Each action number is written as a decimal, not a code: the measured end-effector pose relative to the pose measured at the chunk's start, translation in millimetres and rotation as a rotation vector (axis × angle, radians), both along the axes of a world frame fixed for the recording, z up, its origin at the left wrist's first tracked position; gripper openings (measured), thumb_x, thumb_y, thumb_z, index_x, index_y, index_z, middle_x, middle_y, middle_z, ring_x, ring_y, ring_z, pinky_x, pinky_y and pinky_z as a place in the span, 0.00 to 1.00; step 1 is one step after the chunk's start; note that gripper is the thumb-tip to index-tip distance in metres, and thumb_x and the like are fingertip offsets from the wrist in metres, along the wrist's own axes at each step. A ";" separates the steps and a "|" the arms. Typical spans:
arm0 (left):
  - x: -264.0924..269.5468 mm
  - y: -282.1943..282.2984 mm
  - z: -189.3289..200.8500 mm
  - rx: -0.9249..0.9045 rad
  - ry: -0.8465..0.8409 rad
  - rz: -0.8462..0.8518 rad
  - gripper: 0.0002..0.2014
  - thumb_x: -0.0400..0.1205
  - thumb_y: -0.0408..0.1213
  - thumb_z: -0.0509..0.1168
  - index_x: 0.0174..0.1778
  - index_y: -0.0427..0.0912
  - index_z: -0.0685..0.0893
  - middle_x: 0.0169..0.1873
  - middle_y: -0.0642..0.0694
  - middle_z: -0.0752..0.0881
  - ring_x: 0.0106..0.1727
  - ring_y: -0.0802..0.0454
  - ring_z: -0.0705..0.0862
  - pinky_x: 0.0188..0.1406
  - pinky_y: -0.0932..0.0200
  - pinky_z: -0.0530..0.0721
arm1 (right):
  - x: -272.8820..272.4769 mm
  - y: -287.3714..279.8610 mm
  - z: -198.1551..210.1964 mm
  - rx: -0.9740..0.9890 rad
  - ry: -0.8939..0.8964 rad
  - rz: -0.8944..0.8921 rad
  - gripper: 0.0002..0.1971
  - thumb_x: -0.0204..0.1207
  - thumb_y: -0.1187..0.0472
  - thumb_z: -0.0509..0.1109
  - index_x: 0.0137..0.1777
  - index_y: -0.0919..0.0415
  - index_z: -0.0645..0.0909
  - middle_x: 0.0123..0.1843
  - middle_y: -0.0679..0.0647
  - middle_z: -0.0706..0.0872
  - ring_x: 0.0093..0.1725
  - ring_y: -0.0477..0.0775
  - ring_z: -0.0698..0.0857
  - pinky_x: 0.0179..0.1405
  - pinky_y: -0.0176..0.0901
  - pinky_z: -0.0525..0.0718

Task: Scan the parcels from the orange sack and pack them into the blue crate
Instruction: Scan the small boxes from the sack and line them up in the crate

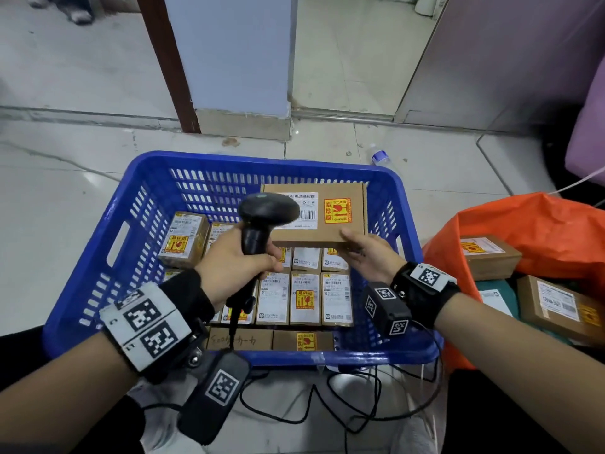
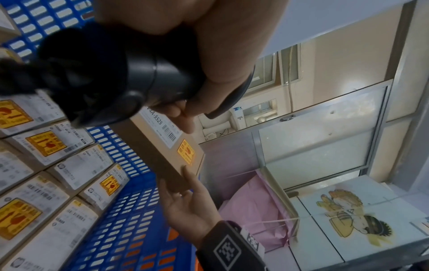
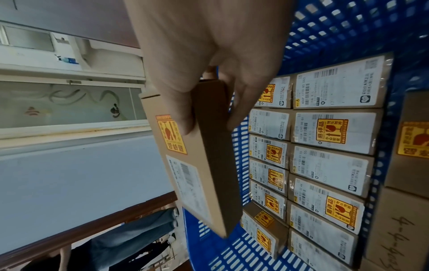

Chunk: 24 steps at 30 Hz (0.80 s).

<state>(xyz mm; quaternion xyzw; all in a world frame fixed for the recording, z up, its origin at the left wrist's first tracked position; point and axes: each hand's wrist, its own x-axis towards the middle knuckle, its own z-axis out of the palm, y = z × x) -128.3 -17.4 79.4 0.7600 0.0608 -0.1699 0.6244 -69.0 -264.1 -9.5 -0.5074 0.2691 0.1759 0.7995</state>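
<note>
Left hand is gripping the scanner, fingers wrapped round its handle, head aiming at the label. Right hand is pinching the flat parcel's near edge, long axis running left-right, hovering above the blue crate. Packed parcels are filling the near rows; open floor remaining far-left. Orange sack lying right.

A flat brown parcel with a white label and a yellow fragile sticker is held level above the blue crate, whose floor is lined with rows of labelled parcels. The orange sack lies just right of it, holding more boxes.
</note>
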 end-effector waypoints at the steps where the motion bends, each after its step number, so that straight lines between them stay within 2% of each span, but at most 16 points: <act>1: -1.3 -1.2 -1.9 0.008 0.019 -0.006 0.13 0.76 0.21 0.68 0.54 0.34 0.79 0.45 0.38 0.88 0.41 0.51 0.89 0.33 0.67 0.84 | 0.8 1.0 -0.3 0.007 0.002 -0.027 0.30 0.74 0.65 0.76 0.74 0.71 0.70 0.62 0.66 0.86 0.56 0.58 0.89 0.44 0.41 0.90; 3: -3.0 -2.7 -5.4 0.019 0.045 -0.019 0.10 0.78 0.22 0.67 0.54 0.31 0.80 0.42 0.40 0.88 0.36 0.59 0.88 0.32 0.68 0.83 | 0.4 4.0 -0.2 0.018 -0.001 -0.060 0.32 0.74 0.68 0.75 0.76 0.71 0.67 0.66 0.68 0.84 0.58 0.61 0.88 0.43 0.42 0.91; 5: -3.5 -3.6 -7.6 0.024 0.050 -0.021 0.07 0.79 0.23 0.67 0.52 0.31 0.81 0.40 0.42 0.88 0.34 0.62 0.88 0.31 0.70 0.83 | 0.4 6.1 -2.5 0.025 -0.019 -0.057 0.29 0.75 0.70 0.73 0.74 0.72 0.67 0.66 0.69 0.83 0.60 0.62 0.87 0.45 0.45 0.92; 8: -3.4 -2.1 -7.9 0.023 0.056 -0.002 0.07 0.79 0.25 0.68 0.51 0.33 0.81 0.40 0.43 0.89 0.36 0.61 0.89 0.34 0.67 0.83 | -0.4 7.6 -6.5 0.017 -0.037 -0.012 0.27 0.76 0.70 0.73 0.73 0.71 0.68 0.67 0.69 0.83 0.63 0.63 0.86 0.51 0.48 0.90; 11: -3.9 -1.0 -6.8 0.021 0.069 0.005 0.06 0.79 0.26 0.69 0.50 0.34 0.82 0.41 0.44 0.89 0.38 0.60 0.89 0.37 0.64 0.83 | -0.9 8.9 -9.0 0.002 -0.036 0.027 0.24 0.76 0.69 0.73 0.71 0.69 0.70 0.68 0.67 0.82 0.64 0.63 0.85 0.51 0.46 0.90; 16: -7.0 -0.7 -5.0 0.011 0.075 -0.020 0.07 0.79 0.25 0.67 0.52 0.31 0.81 0.41 0.42 0.88 0.36 0.62 0.88 0.34 0.69 0.84 | 1.0 11.9 -15.0 0.025 -0.037 0.013 0.28 0.76 0.69 0.73 0.74 0.72 0.69 0.68 0.68 0.83 0.65 0.63 0.85 0.53 0.46 0.90; 20: -8.8 1.8 -4.6 0.007 0.079 -0.013 0.07 0.78 0.24 0.67 0.52 0.31 0.81 0.40 0.43 0.89 0.36 0.62 0.88 0.34 0.68 0.83 | 3.8 12.7 -20.6 0.006 -0.031 0.015 0.28 0.76 0.69 0.73 0.74 0.72 0.70 0.68 0.68 0.82 0.66 0.64 0.83 0.55 0.47 0.89; 24: -8.0 8.5 -1.7 0.030 0.052 -0.015 0.05 0.78 0.25 0.68 0.49 0.33 0.82 0.40 0.42 0.90 0.37 0.60 0.88 0.37 0.65 0.83 | 7.0 11.7 -29.5 0.010 -0.003 -0.016 0.28 0.76 0.67 0.74 0.74 0.72 0.70 0.67 0.68 0.83 0.64 0.63 0.85 0.53 0.46 0.90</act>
